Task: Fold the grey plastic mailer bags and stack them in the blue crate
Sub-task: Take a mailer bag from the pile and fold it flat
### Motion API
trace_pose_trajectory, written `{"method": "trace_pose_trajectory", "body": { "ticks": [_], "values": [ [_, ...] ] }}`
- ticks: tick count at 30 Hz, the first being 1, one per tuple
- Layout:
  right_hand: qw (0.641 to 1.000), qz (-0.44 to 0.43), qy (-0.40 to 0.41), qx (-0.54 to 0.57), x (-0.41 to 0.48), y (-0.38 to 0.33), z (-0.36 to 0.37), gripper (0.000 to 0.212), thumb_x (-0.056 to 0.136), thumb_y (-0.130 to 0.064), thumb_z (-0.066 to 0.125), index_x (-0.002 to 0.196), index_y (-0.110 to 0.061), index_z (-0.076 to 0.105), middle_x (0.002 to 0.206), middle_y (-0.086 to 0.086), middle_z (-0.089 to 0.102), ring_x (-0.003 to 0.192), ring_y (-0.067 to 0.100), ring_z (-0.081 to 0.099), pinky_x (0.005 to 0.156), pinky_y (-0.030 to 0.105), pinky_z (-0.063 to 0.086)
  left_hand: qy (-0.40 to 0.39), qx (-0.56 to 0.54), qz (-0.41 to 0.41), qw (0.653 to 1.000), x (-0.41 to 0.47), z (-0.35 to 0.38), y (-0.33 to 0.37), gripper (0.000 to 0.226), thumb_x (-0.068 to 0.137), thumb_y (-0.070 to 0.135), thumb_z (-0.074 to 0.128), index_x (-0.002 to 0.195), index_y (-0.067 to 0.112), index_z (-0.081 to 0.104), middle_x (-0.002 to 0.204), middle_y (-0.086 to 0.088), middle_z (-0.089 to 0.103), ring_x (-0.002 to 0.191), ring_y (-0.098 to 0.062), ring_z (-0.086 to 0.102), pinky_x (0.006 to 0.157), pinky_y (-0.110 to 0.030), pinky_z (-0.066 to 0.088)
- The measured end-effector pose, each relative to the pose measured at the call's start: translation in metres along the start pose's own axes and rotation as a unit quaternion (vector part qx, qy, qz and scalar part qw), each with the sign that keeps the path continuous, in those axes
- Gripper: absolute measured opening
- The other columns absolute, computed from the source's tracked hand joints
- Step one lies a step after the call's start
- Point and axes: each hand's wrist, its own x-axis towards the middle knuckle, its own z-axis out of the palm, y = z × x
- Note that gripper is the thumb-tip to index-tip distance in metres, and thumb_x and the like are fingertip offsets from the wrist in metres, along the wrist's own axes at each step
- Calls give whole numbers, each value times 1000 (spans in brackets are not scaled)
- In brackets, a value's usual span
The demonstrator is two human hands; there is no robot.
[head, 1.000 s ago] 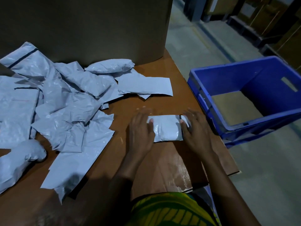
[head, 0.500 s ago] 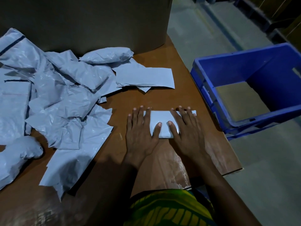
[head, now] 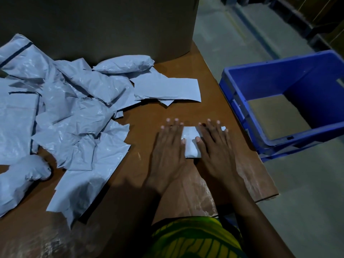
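Note:
A small folded grey mailer bag (head: 191, 144) lies flat on the brown table (head: 149, 116) in front of me. My left hand (head: 170, 146) presses its left part with straight, spread fingers. My right hand (head: 216, 146) lies flat over its right part, fingers straight, thumb on the bag's middle. Only a strip of the bag shows between the hands. The blue crate (head: 240, 101) stands off the table's right edge, lower down, with a bare brown bottom in view.
A loose heap of several unfolded grey mailer bags (head: 61, 112) covers the table's left half. One flat bag (head: 167, 89) lies beyond my hands. A big cardboard box (head: 96, 25) stands at the back. Grey floor (head: 307, 202) lies right of the table.
A second ago both hands held the folded bag by its ends with curled fingers. They now lie flat on it, pressing it down, and have closed in toward its middle.

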Motion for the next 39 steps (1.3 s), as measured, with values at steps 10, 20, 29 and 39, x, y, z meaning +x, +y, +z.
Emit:
{"method": "trace_pose_trajectory", "body": {
  "ticks": [10, 20, 29, 39],
  "values": [
    [1000, -7, -10, -19, -21, -6, 2, 54, 111, -41, 28, 164, -34, 20, 173, -6, 2, 160, 22, -6, 128, 54, 6, -66, 85, 16, 994, -19, 13, 16, 58, 110, 32, 26, 165, 15, 14, 173, -2, 6, 160, -21, -1, 127, -48, 15],
    [1000, -1, -3, -2, -14, -9, 2, 53, 112, -42, 32, 163, -32, 24, 174, -5, 3, 160, 20, -7, 129, 48, 1, -94, 93, 21, 991, -11, 11, 14, 59, 110, 35, 16, 165, 15, 12, 173, -4, 4, 160, -26, -3, 127, -51, 15],
    [982, -33, 184, 0, -34, -19, -6, 11, 96, -12, 69, 104, -7, 76, 108, 9, 70, 101, 28, 59, 85, 45, 49, 42, -1, -17, 999, -26, 2, 14, 37, 105, 25, 55, 139, 14, 61, 152, -9, 53, 149, -27, 39, 123, -50, 28],
    [997, 40, 65, 26, -9, -21, -19, 3, 82, -13, 83, 80, -15, 82, 76, 2, 67, 81, 25, 58, 62, 30, 40, 129, -74, -170, 974, -24, -4, 12, 24, 94, 27, 68, 117, 23, 73, 125, -2, 65, 117, -24, 54, 106, -23, 29]
  ]
}}
